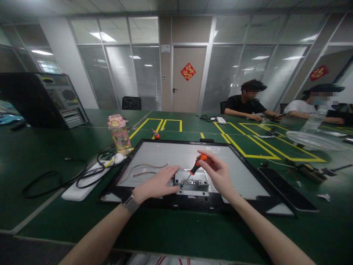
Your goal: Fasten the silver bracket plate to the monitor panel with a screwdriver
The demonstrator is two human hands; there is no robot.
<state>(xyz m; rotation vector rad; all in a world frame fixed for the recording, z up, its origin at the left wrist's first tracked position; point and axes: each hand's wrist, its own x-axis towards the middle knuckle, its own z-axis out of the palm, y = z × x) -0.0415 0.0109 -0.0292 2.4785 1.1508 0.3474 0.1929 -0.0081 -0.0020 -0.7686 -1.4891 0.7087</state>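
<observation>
My right hand (219,172) is closed around the orange and black handle of a screwdriver (196,164). The tool tilts, its tip down at the lower left of a metal bracket (193,187). That bracket is mounted on the back of a flat display panel (150,152), which lies on the table in a black frame. Stretched out flat, my left hand (160,182) rests at the bracket's left side, its fingers near the screwdriver tip. Thin cables (143,167) run over the panel behind this hand. Whether the tip sits in a screw is too small to tell.
Left of the panel are a white power strip (85,184) with black cords, a pink-lidded bottle (119,134) and an open computer case (46,99). A red-handled tool (156,134) lies beyond. At right lies a dark slab (286,189). Two people sit across the table.
</observation>
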